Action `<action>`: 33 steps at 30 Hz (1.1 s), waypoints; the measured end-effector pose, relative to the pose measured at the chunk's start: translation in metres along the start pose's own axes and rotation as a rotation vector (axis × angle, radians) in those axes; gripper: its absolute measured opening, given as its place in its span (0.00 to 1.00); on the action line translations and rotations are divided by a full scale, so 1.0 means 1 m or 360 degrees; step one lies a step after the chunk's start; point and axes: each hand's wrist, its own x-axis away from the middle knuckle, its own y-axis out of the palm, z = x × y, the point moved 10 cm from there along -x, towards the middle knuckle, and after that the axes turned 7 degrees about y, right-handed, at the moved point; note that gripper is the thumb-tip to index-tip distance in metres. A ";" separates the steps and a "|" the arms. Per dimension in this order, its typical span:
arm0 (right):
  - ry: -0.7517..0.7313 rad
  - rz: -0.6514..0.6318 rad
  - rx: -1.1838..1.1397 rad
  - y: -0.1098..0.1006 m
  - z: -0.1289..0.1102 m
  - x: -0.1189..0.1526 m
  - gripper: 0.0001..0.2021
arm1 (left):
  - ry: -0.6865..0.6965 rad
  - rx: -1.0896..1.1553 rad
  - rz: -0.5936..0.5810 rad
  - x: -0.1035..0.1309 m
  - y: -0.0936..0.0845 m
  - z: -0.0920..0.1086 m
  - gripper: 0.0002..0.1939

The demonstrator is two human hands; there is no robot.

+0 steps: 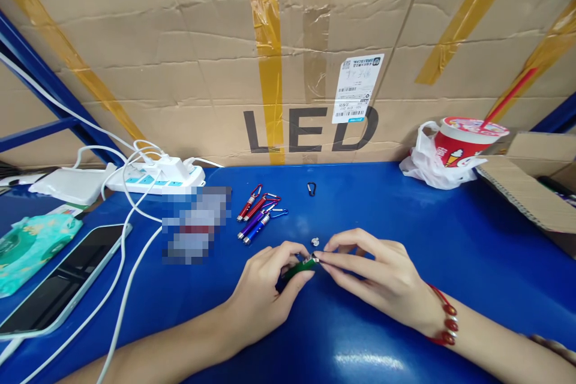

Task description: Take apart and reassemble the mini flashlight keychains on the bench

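A green tube (294,269) is held above the near middle of the bench (373,210), tilted, its right end raised. It is gripped by the curled thumb and fingers of the left hand (270,285). The fingertips of the right hand (378,273) are set against its right end; whether a small part is pinched there cannot be told.

Just beyond the fingertips, a small silver piece (315,242) is placed. Farther off, a black clip (311,185) is laid. Four clipped pens (257,222), two red, one purple and one blue, are grouped to the left.

The left side is crowded: a power strip (148,180), white cables (119,312), a phone (63,279) crossed by a cable at its far end, a teal packet (36,246) and a pixelated item (198,225). One cable is run up to the left forearm. The far edge is closed off by a carton (202,72) marked LED. At far right, a red cup (463,147) is stood in a plastic bag (423,162), beside an open cardboard box (522,189).
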 end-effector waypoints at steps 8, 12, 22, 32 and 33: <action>0.0086 -0.0114 -0.0107 0.009 0.003 0.000 0.08 | 0.0048 -0.0014 -0.0028 -0.001 0.000 0.004 0.05; 0.0222 -0.0242 -0.0233 0.018 0.010 0.002 0.08 | 0.0021 0.0044 -0.0056 0.000 0.002 0.001 0.05; 0.0183 -0.0557 0.0199 0.048 0.013 -0.001 0.17 | -0.0400 0.0225 0.0294 0.000 -0.023 -0.019 0.08; 0.0201 -0.0497 0.0242 0.048 0.022 -0.001 0.10 | 0.0050 0.0124 0.0115 -0.008 -0.015 0.008 0.04; 0.0217 -0.0496 0.0227 0.047 0.024 -0.001 0.10 | 0.0064 0.0127 0.0110 -0.008 -0.014 0.008 0.04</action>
